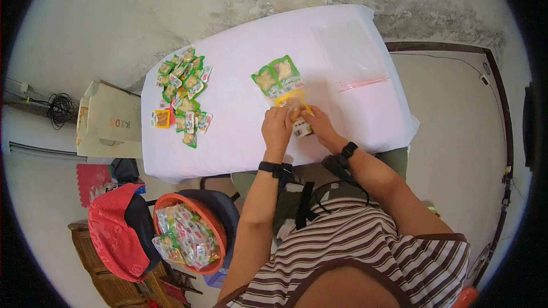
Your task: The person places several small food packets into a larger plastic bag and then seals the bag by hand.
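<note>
My left hand (276, 127) and my right hand (323, 127) meet near the front edge of the white-covered table (239, 137). Between their fingers is a small snack packet (302, 128) with brown food behind a clear window and a white label end. A yellow-edged packet (289, 97) lies just beyond it, partly covered by my fingers. Farther up, two green-edged packets (277, 73) with pale food rest side by side. Whether a clear bag surrounds these is hard to tell.
Many similar packets (188, 81) are heaped at the table's left. A clear zip bag (353, 53) with a red seal lies flat at the right. An orange basket (220, 226) full of packets sits on a chair at lower left, beside a cardboard box (113, 122) and red cloth (113, 231).
</note>
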Action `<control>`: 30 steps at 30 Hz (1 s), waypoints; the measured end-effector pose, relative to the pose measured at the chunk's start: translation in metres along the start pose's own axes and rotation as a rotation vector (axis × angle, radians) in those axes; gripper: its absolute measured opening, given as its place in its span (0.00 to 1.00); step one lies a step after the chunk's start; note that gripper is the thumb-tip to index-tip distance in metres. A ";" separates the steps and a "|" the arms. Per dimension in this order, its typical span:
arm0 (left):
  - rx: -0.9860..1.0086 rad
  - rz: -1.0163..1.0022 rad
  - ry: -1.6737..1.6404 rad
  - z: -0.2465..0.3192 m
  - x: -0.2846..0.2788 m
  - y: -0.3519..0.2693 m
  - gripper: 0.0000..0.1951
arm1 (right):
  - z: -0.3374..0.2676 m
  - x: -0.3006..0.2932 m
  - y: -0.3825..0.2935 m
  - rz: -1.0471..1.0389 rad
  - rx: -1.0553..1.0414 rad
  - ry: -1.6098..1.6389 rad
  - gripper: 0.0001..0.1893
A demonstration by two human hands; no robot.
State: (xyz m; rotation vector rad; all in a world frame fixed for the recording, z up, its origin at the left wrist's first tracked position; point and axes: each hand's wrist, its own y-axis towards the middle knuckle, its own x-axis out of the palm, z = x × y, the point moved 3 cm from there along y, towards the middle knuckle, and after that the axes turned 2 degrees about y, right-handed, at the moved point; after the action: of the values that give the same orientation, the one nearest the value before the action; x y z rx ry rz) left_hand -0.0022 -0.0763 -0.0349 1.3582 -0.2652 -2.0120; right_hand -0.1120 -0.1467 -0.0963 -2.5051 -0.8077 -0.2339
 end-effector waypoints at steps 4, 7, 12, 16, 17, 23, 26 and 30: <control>-0.005 0.010 -0.026 0.004 -0.001 -0.001 0.05 | 0.002 0.006 0.029 -0.154 0.099 0.003 0.16; 0.012 0.039 -0.070 0.000 -0.003 -0.006 0.05 | -0.012 0.016 0.038 -0.162 0.033 0.030 0.14; -0.005 0.045 -0.130 -0.002 0.003 -0.011 0.04 | -0.025 0.031 0.045 0.035 0.017 0.070 0.13; -0.037 0.047 -0.118 0.002 0.005 -0.009 0.04 | 0.030 0.009 0.070 -0.218 -0.139 -0.058 0.08; -0.036 0.053 -0.116 -0.001 0.004 -0.010 0.04 | 0.036 0.011 0.067 -0.348 -0.256 0.089 0.07; -0.065 0.049 -0.137 -0.019 0.006 -0.026 0.04 | 0.019 0.032 0.040 -0.094 0.129 0.331 0.09; 0.015 0.072 -0.223 0.015 0.011 -0.005 0.05 | 0.068 -0.022 0.112 -0.146 -0.519 -0.512 0.11; -0.032 0.067 -0.183 -0.007 0.002 -0.017 0.06 | 0.019 0.042 0.069 -0.094 -0.011 0.420 0.12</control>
State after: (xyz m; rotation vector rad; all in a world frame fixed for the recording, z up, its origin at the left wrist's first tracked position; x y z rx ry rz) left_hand -0.0040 -0.0633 -0.0486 1.1319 -0.3540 -2.0777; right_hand -0.0371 -0.1641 -0.1277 -2.3093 -0.7461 -0.7676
